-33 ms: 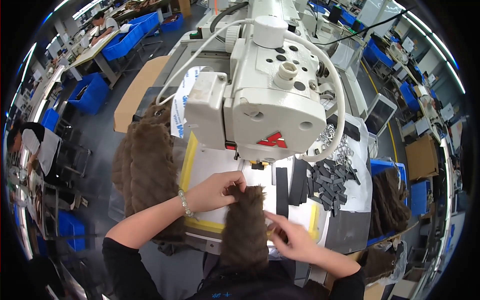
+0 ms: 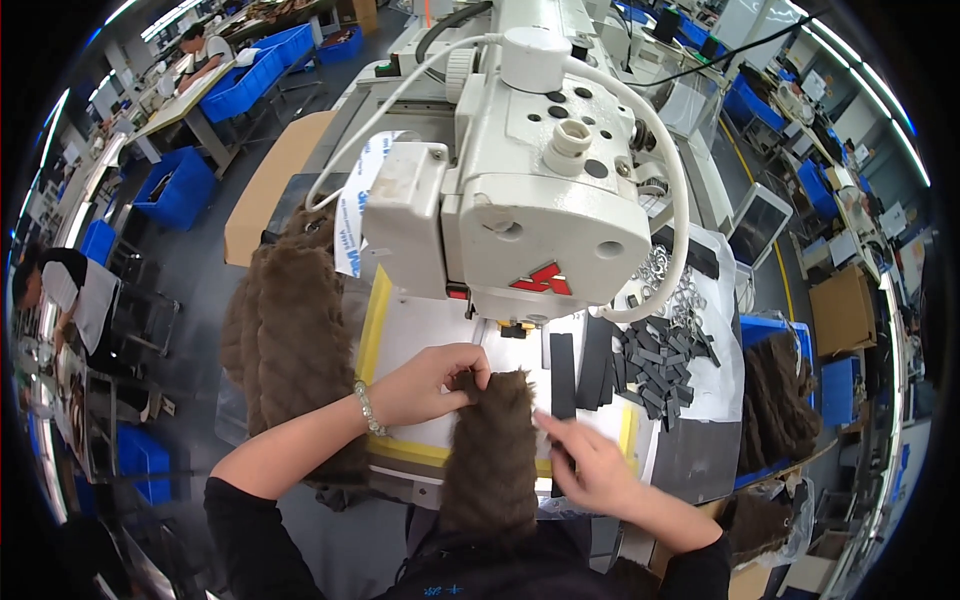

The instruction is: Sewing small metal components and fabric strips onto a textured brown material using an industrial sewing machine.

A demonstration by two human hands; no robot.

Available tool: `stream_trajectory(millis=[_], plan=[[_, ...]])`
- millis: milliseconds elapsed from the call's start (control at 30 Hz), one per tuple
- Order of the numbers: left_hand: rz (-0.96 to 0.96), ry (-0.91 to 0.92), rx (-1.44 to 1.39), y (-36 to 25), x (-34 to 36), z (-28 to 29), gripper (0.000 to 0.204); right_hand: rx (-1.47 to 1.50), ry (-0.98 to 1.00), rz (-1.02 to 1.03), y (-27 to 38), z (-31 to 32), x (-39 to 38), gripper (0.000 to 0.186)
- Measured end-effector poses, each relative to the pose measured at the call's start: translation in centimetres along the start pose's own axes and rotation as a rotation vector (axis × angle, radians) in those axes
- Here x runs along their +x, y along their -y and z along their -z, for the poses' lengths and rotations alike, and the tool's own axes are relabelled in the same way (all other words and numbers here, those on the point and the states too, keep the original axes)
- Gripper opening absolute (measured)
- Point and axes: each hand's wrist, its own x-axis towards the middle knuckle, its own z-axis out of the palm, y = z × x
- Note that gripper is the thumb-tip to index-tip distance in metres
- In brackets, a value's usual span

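Note:
A brown fur strip (image 2: 490, 460) hangs over the front edge of the sewing table, its lower end near my lap. My left hand (image 2: 430, 385) pinches its upper left corner between thumb and fingers. Beside the strip's right edge is my right hand (image 2: 595, 470), index finger stretched toward the fur and thumb apart from it. Whether that fingertip presses the fur or stops just short, I cannot tell. Just beyond both hands stands the head of a white industrial sewing machine (image 2: 550, 235), above a white work plate (image 2: 410, 335) edged with yellow tape.
Left of the plate lies a stack of brown fur pieces (image 2: 290, 340). On the right are long black strips (image 2: 563, 375), a pile of short black strips (image 2: 660, 365) and metal rings (image 2: 665, 285). A blue bin (image 2: 808, 350) holds more fur. Other people work at the far left.
My right hand has shifted slightly right, its fingers drawn closer together and index finger raised along the fur's edge. My left hand keeps its pinch in the same place.

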Motion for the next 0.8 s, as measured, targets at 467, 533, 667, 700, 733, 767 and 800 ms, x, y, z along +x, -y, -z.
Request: stream_trajectory(millis=[467,533,667,700,733,767,800], plan=[[-0.289,0.072,0.492,-0.1,-0.6,-1.5,0.058,-0.485,-0.129,0.561,-2.9,-1.2,5.3,0.031],[-0.279,0.082,0.754,-1.1,-1.0,-1.7,0.067,-0.310,-0.101,0.413,-3.2,-1.6,4.9,0.036],[-0.290,0.048,0.944,-0.9,-1.0,-3.0,0.059,-0.225,-0.027,0.321,-3.0,-1.3,4.8,0.039],[-0.409,0.000,1.093,-0.2,-1.0,-3.2,0.050,-0.263,-0.009,0.309,-2.4,-0.7,5.0,0.040],[-0.534,-0.051,1.237,0.4,-0.9,-3.3,0.044,-0.304,0.009,0.294,-2.0,-0.3,5.1,0.040],[-0.534,-0.051,1.234,0.7,-0.8,-3.3,0.044,-0.304,0.012,0.292,-2.1,-0.2,5.1,0.040],[-0.580,-0.059,1.324,1.0,-0.7,-3.3,0.041,-0.320,0.060,0.284,-2.3,0.0,5.1,0.040]])
